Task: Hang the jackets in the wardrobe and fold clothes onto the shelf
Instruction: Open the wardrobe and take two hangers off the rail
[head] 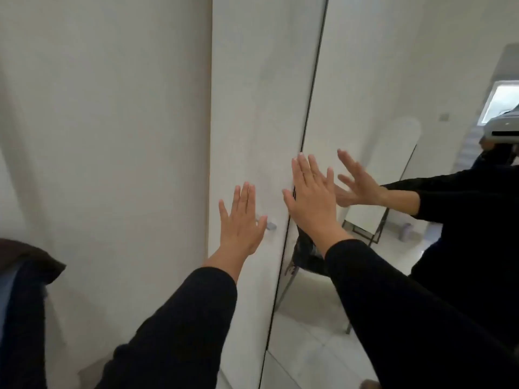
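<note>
**Spotter:** What have your hands got right now?

**Me:** Nothing. My left hand (242, 223) is spread flat, fingers up, against the white wardrobe door (252, 122), just above its small metal knob (271, 226). My right hand (311, 197) is spread too, lying over the dark seam where that door meets the mirrored door (365, 94). The mirror shows the same hand and my black sleeve.

**Spotter:** Where are the jackets?

**Me:** The only clothing I can see is a dark garment (25, 276) at the left edge of view, draped over something blue and well apart from both hands. I can't tell whether it's a jacket. The wardrobe looks shut, so rail and shelf are hidden.

**Spotter:** How will that garment handle?

**Me:** My guess is soft and floppy, with some weight if it's a jacket. I'd take it at the collar or shoulders so it drops straight. It hangs with its long axis roughly vertical, top fold toward the upper left.

**Spotter:** And the door?

**Me:** Stiff, tall, upright panel. I'd judge the knob the sensible hold, since flat palms would likely slip on that smooth face
</note>
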